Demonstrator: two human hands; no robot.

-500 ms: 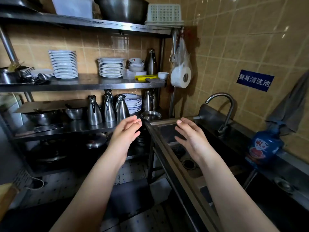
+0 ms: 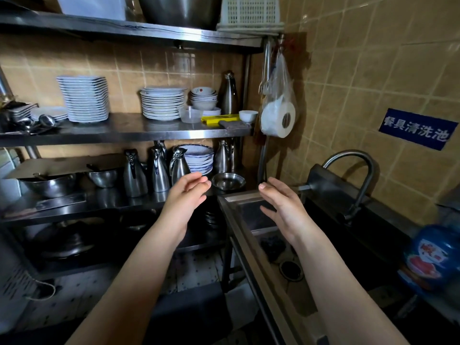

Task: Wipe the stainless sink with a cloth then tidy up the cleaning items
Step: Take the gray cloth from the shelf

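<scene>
Now, holding nothing in the left hand (image 2: 185, 195), fingers loosely straight, palm turned toward three o'clock. Nothing either in the right hand (image 2: 281, 207), open as well, raised over the far end of the sink (image 2: 236, 197). Down at six o'clock from the right hand, inside the basin, a dark crumpled lump (image 2: 272, 245) beside the drain (image 2: 290, 270); cannot tell whether cloth or scrubber. Up at eleven o'clock, on the middle shelf (image 2: 124, 131), a folded grey cloth (image 2: 232, 124) touching a yellow box (image 2: 220, 119). At two o'clock the faucet (image 2: 358, 175); at four o'clock a blurred blue detergent bottle (image 2: 428, 255). Probably at the very start: no cloth taken yet, wiping and tidying both left to do.
</scene>
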